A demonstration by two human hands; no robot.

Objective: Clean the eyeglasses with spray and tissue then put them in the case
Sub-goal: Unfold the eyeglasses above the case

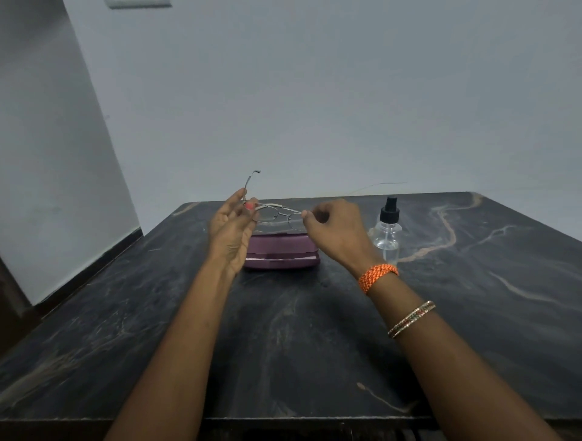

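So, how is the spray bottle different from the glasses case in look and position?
The spray bottle is clear with a black pump top; the glasses case is purple and opaque. The bottle stands upright, while the case lies flat. The bottle stands in plain view; hands partly hide the case. Both rest on the dark table.

Dark marble-like tabletop (315, 330), filling the lower half of the view, running back toward 12 o'clock to meet the wall. Pale tan veins (447, 233) curling across the stone at 2 o'clock, fainter grey streaks spreading at 7 o'clock. Plain grey-white wall (315, 94) rising behind, at 12 o'clock. Second wall face (47, 141) angling in at 9 o'clock, edged along its foot by a dark skirting strip (94, 267). Thin wire or thread (378, 184) trailing just above the tabletop's far edge at 1 o'clock. Pale fitting (138, 3) showing partly at 11 o'clock, cut off by the frame.
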